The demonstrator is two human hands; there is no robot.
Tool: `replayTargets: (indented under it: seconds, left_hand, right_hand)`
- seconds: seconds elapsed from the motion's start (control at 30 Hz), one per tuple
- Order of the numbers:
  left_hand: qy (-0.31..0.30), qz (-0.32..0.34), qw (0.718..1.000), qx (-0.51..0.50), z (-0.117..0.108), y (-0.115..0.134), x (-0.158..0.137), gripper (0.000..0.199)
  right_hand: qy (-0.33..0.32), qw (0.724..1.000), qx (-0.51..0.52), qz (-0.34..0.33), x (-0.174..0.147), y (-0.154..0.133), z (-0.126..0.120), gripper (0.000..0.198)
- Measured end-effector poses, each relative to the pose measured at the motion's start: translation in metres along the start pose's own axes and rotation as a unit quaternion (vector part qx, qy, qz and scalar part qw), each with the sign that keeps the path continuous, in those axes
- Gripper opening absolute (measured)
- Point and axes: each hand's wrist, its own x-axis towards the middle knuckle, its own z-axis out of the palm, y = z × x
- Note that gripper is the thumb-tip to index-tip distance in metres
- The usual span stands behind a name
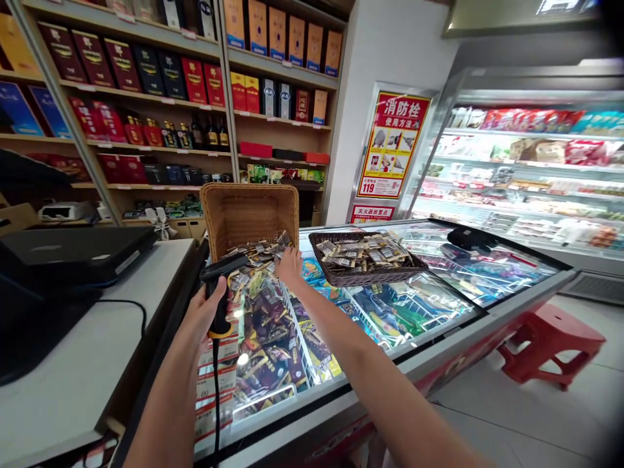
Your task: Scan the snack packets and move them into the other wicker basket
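My left hand [207, 311] is wrapped round the grip of a black barcode scanner [217, 289] with yellow trim, its cable hanging down over the freezer. Farther forward, my right hand [290, 265] is closed at a small foil packet [284, 241], its fingertips partly hidden. Around it, more small packets [253, 252] spread at the mouth of a tan wicker basket [249, 211] standing on its side on the freezer's glass top. To the right, a dark brown wicker basket [358, 276] holds a heap of similar packets [368, 250].
Below the baskets is a glass-topped chest freezer [419, 364] filled with wrapped goods. A white counter [92, 351] with a black machine [73, 253] stands left. A red stool [556, 338] is at right, and boxed bottles fill the shelves [160, 97] behind.
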Motion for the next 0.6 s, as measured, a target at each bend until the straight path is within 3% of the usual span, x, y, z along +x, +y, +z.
replayTargets:
  seconds: [0.2,0.3,0.37,0.47,0.6]
  left_hand:
    - [-0.03,0.007,0.999,-0.018,0.011,0.012,-0.015,0.066]
    - [-0.042,0.005,0.999,-0.016,0.017,0.017,-0.021,0.066]
    - [-0.047,0.002,0.999,-0.016,0.019,0.019,-0.024,0.067]
    - [-0.051,-0.003,0.998,-0.018,0.021,0.022,-0.027,0.067]
    - [-0.065,-0.005,0.998,-0.015,0.023,0.024,-0.032,0.069]
  right_hand:
    - [-0.043,0.999,-0.009,0.014,0.015,0.01,0.006,0.042]
    - [0.012,0.995,0.094,-0.012,0.014,0.02,0.005,0.037]
    - [0.052,0.976,0.211,-0.032,0.012,0.024,-0.002,0.03]
    - [0.05,0.902,0.429,-0.032,0.003,0.029,-0.017,0.02]
    - [-0.023,0.768,0.64,-0.013,-0.026,0.037,-0.043,0.044]
